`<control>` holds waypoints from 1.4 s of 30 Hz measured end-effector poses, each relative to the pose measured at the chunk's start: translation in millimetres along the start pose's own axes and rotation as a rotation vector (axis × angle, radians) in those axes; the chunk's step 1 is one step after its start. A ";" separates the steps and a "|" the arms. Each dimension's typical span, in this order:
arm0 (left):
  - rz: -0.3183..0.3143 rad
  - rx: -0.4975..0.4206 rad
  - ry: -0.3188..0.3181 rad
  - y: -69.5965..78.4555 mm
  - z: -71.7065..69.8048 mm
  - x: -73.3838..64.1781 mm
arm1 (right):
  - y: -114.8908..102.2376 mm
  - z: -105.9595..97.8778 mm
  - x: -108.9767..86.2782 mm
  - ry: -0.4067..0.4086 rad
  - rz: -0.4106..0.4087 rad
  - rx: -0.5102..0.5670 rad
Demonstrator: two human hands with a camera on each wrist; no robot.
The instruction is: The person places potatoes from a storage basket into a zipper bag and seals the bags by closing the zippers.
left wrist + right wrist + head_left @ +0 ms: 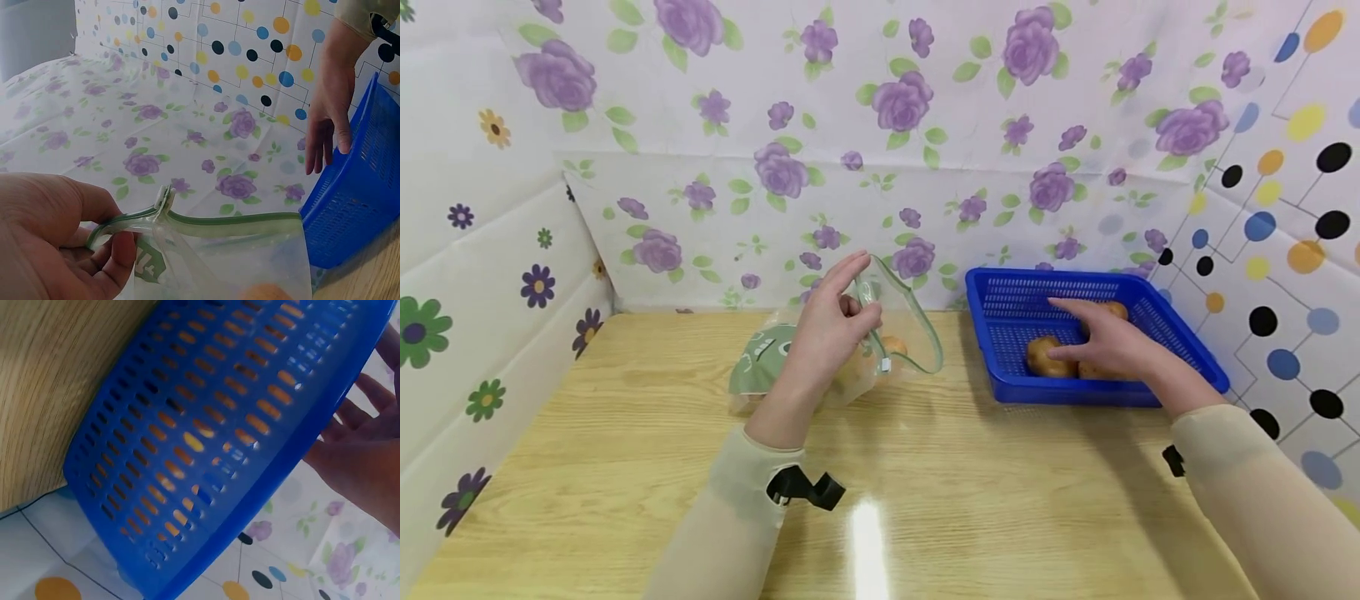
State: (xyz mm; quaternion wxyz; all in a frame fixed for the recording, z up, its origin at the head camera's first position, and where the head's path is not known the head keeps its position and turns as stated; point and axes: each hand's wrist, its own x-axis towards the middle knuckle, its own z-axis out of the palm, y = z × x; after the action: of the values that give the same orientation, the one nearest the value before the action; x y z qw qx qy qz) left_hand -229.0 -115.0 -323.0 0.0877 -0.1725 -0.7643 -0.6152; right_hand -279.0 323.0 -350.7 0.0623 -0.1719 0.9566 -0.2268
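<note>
My left hand pinches the green-edged rim of a clear zip bag between fingers and thumb, its mouth held apart. A white slider sits on the rim in the left wrist view. Inside the bag shows a round, orange-brown thing, partly hidden by the plastic. A green print covers the bag's left part. At the right, my right hand hovers with fingers spread over the blue basket. Below it lie several brown potatoes, partly covered by the hand.
The wooden table spreads in front of both arms. A flowered sheet stands behind the bag and basket, and a dotted sheet rises close beside the basket's right side.
</note>
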 end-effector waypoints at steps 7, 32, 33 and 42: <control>0.010 -0.004 0.000 1.5 -0.9 0.4 | 13.1 1.6 3.3 -0.060 0.016 -0.006; 0.010 -0.009 0.004 1.4 -2.4 -1.0 | 39.4 12.6 5.2 -0.193 0.039 0.160; 0.009 -0.011 0.006 1.3 -2.5 -1.2 | 40.1 13.2 5.8 -0.182 0.025 0.136; 0.013 -0.024 0.006 -1.0 -2.6 -0.9 | 40.3 16.6 9.5 -0.095 -0.044 -0.057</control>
State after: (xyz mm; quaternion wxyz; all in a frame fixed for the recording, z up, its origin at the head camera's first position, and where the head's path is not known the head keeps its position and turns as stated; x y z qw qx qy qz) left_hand -228.7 -117.8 -323.6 0.0921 -0.1768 -0.7554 -0.6242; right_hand -296.7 346.5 -384.2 0.0977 -0.2053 0.9547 -0.1922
